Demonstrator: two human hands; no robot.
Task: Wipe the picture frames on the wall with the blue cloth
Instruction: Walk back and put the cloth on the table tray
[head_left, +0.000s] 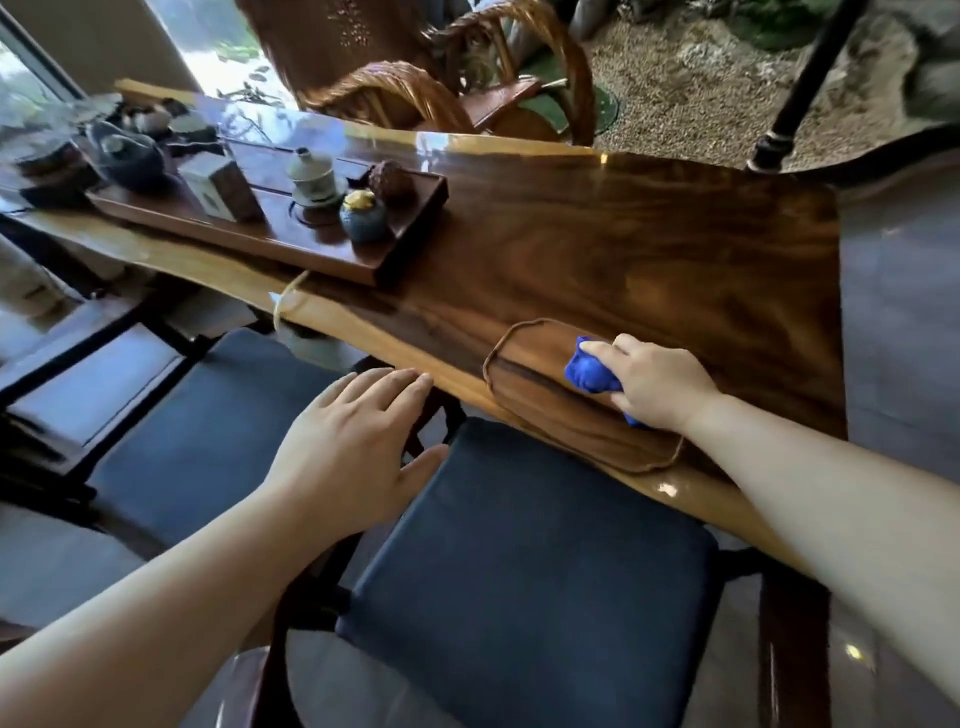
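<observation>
One blue cloth (592, 371), bunched, gripped in the right hand (657, 382) over a shallow wooden tray (524, 395) on the table (649, 249). Left hand (358, 431) spread, empty, farther from it. Picture frames: none in view.

Most of the blue cloth (592, 373) is hidden under the right hand (657, 382), so its spread cannot be told. Beyond the long wooden tray (270, 236), the dark pots and stones at the far end of the worktop (649, 249) are too blurred to name. On the near side of that tray, both forearms run off the picture's edge, and no picture frames show.
</observation>
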